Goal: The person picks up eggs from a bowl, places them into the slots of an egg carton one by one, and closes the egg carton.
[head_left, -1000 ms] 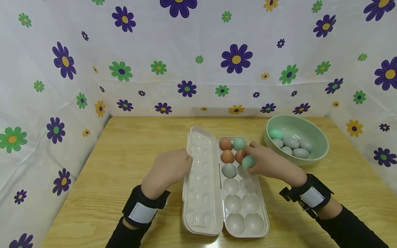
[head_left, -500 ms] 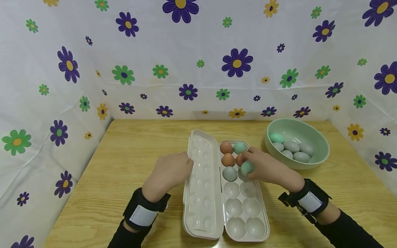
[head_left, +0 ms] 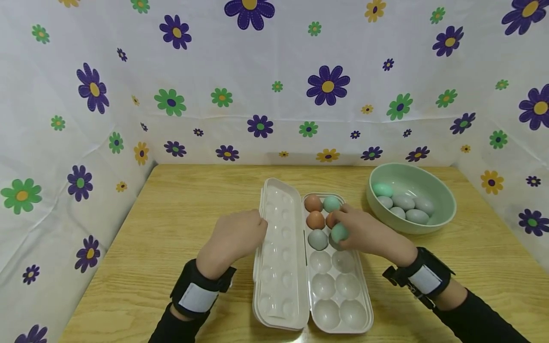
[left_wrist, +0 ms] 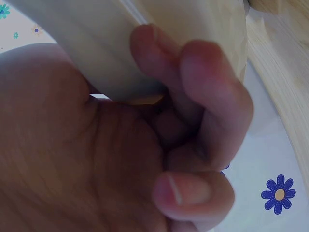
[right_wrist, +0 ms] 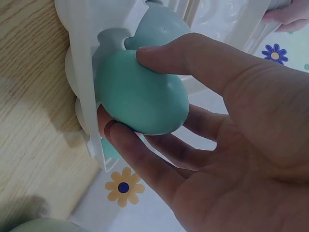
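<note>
My right hand point(head_left: 371, 233) pinches a green egg point(right_wrist: 142, 92) between thumb and fingers. In the right wrist view the egg's lower end sits in a cup of the white plastic egg carton point(head_left: 324, 286), in the third row from the back, right column. Beside it lies a pale grey-blue egg point(head_left: 318, 239). Behind are brown eggs point(head_left: 315, 220), one partly covered by my fingers, and another green egg point(head_left: 331, 204). With curled fingers, my left hand point(head_left: 233, 238) holds the left edge of the carton's raised lid point(head_left: 276, 267); the lid also appears in the left wrist view.
A light green bowl point(head_left: 446, 209) at the back right holds several grey eggs point(head_left: 417, 216) and one green egg point(head_left: 382, 190). The wooden table point(head_left: 184, 195) meets a flower-print cloth point(head_left: 193, 71) at its back and sides.
My right hand has brought the green egg slightly left and down into its cup. The left hand stays on the lid. The head view has shifted a little.
</note>
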Motion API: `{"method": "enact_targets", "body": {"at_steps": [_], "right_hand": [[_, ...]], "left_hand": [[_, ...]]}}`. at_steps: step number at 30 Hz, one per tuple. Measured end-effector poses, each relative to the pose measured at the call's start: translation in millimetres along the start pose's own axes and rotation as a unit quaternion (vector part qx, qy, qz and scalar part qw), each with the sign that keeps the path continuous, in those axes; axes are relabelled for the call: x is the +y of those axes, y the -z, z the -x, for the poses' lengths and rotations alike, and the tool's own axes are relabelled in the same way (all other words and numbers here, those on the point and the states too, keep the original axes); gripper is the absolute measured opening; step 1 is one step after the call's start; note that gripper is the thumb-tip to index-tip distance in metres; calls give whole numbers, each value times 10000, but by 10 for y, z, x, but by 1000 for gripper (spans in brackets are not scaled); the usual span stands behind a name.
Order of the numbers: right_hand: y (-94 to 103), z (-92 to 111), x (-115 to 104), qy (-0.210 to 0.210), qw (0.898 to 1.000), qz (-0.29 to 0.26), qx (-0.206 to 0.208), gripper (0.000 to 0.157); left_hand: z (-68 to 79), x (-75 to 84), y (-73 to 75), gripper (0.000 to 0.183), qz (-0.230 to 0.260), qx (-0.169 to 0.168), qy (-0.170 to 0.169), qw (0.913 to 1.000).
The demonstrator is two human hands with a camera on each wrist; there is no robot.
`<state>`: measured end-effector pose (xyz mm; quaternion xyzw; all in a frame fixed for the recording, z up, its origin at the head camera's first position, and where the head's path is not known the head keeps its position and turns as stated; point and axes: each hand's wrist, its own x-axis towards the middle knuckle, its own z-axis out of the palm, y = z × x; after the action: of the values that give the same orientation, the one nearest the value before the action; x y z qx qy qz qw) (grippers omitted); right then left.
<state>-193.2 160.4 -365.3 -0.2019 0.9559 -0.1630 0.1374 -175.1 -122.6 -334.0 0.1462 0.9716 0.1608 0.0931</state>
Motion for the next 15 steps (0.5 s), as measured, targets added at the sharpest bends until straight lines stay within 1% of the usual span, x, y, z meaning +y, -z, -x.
{"method": "enact_targets", "body": {"at_steps": [4, 10, 15], "right_hand": [[-12, 3, 7, 67, 9999, 96, 25, 39], [-52, -15, 14, 10, 10000, 80, -22, 36], [-90, -14, 12, 281, 9993, 213, 155, 33]], "left_hand": [[-12, 4, -4, 35, -54, -9, 11, 10000], [-4, 6, 4, 35, -115, -28, 34, 9999], [-3, 2, 2, 35, -92, 12, 26, 10000]]}}
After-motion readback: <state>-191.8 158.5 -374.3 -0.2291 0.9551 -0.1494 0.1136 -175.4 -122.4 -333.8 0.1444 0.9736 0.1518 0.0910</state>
